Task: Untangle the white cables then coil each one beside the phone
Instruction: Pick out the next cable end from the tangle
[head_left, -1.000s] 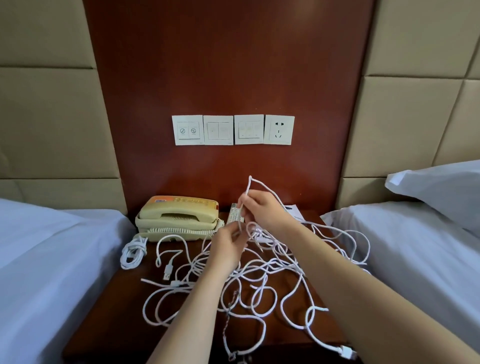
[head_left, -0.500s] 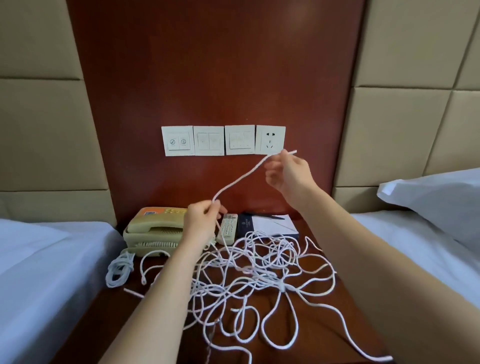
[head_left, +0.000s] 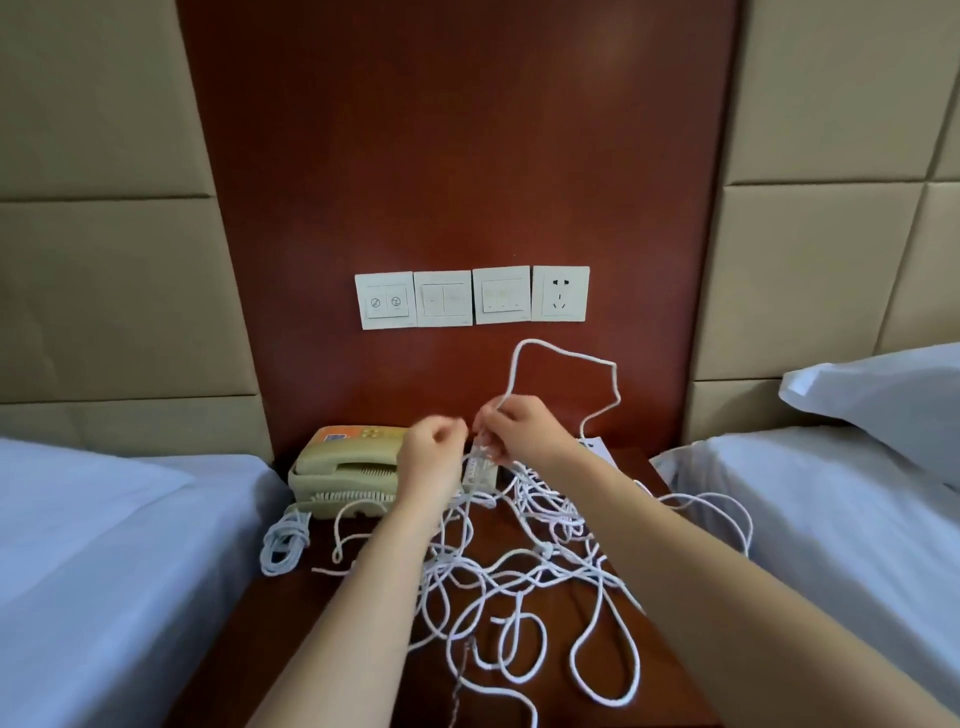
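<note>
Flanking everything are two white-sheeted beds, the left bed (head_left: 104, 545) and the right bed (head_left: 831, 509) with its pillow (head_left: 883, 395). Between them sits the dark wooden desk (head_left: 270, 623) that carries the whole job.

Spread from the desk's middle out to its right and front edges lies the tangle of white cables (head_left: 519, 566). Its loops cross one another, so to my eye the untangling is far from finished. At the back left stands the beige phone (head_left: 343, 462). Just beside it, at the desk's left edge, lies a coiled cable (head_left: 283, 543), bundled. I take that for one already done and set where the task wants the others.

Both hands are up over the back of the tangle, close together, by the phone's right end. The right hand (head_left: 519, 431) has its fingers closed on a strand. From there a raised loop (head_left: 566, 356) arcs up and over to the right before dropping back to the pile. I'd guess it is held high so that one cable lifts clear and its run can be followed.

The left hand (head_left: 434, 457) has its fingers curled, but it is blurred, and I cannot tell whether they pinch a strand. Under the hands a white remote control (head_left: 480, 473) lies on the desk.
</note>
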